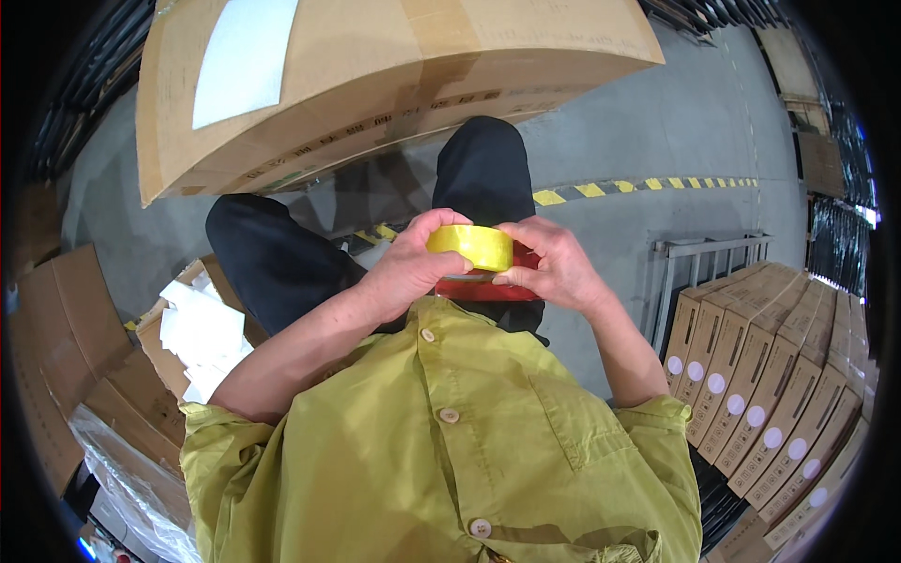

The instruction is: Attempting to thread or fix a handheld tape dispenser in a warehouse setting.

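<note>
Between my hands is a yellow roll of packing tape (481, 247), held in front of my body above my lap. My left hand (419, 255) grips its left side, thumb below and fingers over the top. On the other side, my right hand (554, 265) pinches the roll's right edge between thumb and fingers. Just beneath the roll is a glossy red thing (488, 290), partly hidden by my hands; its kind cannot be made out.
A large cardboard carton (394, 84) stands ahead, a white sheet (246, 61) on its top. To the left, an open box (174, 324) holds white foam sheets (205, 333). A row of flat brown cartons (765, 375) stands at right, near a grey metal frame (713, 246). Yellow-black tape (648, 185) marks the floor.
</note>
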A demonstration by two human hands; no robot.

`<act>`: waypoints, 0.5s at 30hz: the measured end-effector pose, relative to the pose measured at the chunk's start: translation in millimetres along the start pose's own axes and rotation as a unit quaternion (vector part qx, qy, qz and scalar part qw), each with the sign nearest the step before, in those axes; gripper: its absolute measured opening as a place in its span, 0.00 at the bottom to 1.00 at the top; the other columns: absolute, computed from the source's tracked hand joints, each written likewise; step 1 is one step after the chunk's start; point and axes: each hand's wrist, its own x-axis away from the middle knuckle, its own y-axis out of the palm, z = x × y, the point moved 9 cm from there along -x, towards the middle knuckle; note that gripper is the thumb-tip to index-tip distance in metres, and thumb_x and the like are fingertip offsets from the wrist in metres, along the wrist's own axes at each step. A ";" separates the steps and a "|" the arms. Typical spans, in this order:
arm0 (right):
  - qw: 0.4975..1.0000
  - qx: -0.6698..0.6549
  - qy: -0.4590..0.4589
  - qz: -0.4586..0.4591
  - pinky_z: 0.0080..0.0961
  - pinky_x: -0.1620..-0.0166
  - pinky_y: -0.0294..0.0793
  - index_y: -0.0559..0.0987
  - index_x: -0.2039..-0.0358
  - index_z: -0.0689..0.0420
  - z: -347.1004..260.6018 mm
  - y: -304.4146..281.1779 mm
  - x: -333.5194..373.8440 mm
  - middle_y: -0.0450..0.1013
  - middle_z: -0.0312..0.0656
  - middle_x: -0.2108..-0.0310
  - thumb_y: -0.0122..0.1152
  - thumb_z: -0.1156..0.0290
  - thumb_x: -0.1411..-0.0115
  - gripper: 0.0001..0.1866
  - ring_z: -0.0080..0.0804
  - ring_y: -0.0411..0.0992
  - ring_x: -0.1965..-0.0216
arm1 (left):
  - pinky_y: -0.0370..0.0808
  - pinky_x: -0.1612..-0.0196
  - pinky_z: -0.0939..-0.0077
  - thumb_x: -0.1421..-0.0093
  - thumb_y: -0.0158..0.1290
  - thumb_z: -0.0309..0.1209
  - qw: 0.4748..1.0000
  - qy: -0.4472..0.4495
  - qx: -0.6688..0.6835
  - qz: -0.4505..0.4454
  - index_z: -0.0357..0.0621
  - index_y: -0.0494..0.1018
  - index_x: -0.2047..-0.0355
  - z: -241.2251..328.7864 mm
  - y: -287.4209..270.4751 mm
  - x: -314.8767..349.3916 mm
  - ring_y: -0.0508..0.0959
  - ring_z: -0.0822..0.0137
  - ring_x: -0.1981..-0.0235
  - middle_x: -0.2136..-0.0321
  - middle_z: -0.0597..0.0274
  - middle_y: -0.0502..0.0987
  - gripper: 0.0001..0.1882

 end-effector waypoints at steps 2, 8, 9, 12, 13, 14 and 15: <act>1.000 0.007 -0.007 0.007 0.33 0.65 0.69 0.74 0.60 0.62 -1.5 -1.2 -0.8 0.72 0.45 0.72 0.71 0.67 0.61 0.26 0.42 0.69 0.68 | 0.63 0.48 0.76 0.52 0.53 0.24 1.000 0.019 0.009 0.010 0.42 0.64 0.52 -1.8 -2.1 -2.9 0.66 0.71 0.53 0.57 0.65 0.66 0.24; 0.999 0.012 0.036 -0.013 0.27 0.65 0.69 0.74 0.58 0.62 1.5 1.4 -5.2 0.71 0.42 0.70 0.71 0.71 0.61 0.27 0.35 0.69 0.69 | 0.63 0.50 0.78 0.51 0.53 0.25 0.997 0.020 -0.063 0.045 0.42 0.63 0.53 -7.9 -10.7 -10.1 0.67 0.72 0.56 0.60 0.66 0.67 0.23; 0.999 0.016 0.030 -0.019 0.27 0.65 0.69 0.74 0.58 0.61 0.3 2.5 -5.9 0.71 0.42 0.70 0.71 0.71 0.61 0.26 0.35 0.69 0.69 | 0.63 0.50 0.78 0.51 0.53 0.25 0.997 0.019 -0.064 0.046 0.42 0.63 0.53 -7.3 -10.8 -10.4 0.67 0.72 0.56 0.60 0.66 0.67 0.23; 0.999 0.011 0.025 -0.018 0.27 0.66 0.69 0.74 0.58 0.61 2.3 3.8 -5.2 0.71 0.43 0.70 0.71 0.71 0.61 0.26 0.36 0.69 0.69 | 0.63 0.49 0.78 0.51 0.54 0.25 0.998 -0.004 -0.043 0.040 0.43 0.63 0.53 -6.7 -11.5 -9.7 0.67 0.73 0.56 0.60 0.66 0.67 0.23; 1.000 0.004 0.027 -0.011 0.27 0.66 0.69 0.74 0.58 0.61 3.7 3.1 -5.3 0.71 0.43 0.70 0.71 0.71 0.61 0.26 0.36 0.69 0.69 | 0.62 0.49 0.78 0.50 0.54 0.24 1.000 -0.005 -0.010 0.015 0.43 0.63 0.52 -5.0 -8.1 -9.8 0.67 0.73 0.55 0.60 0.66 0.67 0.23; 1.000 0.003 0.026 -0.010 0.27 0.66 0.69 0.74 0.58 0.61 2.4 1.3 -6.6 0.71 0.43 0.70 0.71 0.71 0.61 0.26 0.36 0.69 0.69 | 0.62 0.48 0.77 0.50 0.54 0.24 1.000 -0.007 0.023 -0.011 0.43 0.63 0.52 -3.3 -4.6 -9.3 0.67 0.72 0.54 0.59 0.66 0.67 0.23; 0.999 0.012 0.028 -0.024 0.27 0.66 0.69 0.74 0.58 0.61 0.5 1.1 -7.9 0.71 0.43 0.70 0.71 0.71 0.61 0.26 0.36 0.69 0.69 | 0.62 0.48 0.77 0.50 0.54 0.24 1.000 -0.007 0.023 -0.010 0.43 0.63 0.52 -2.4 -6.3 -6.9 0.67 0.72 0.54 0.59 0.66 0.67 0.23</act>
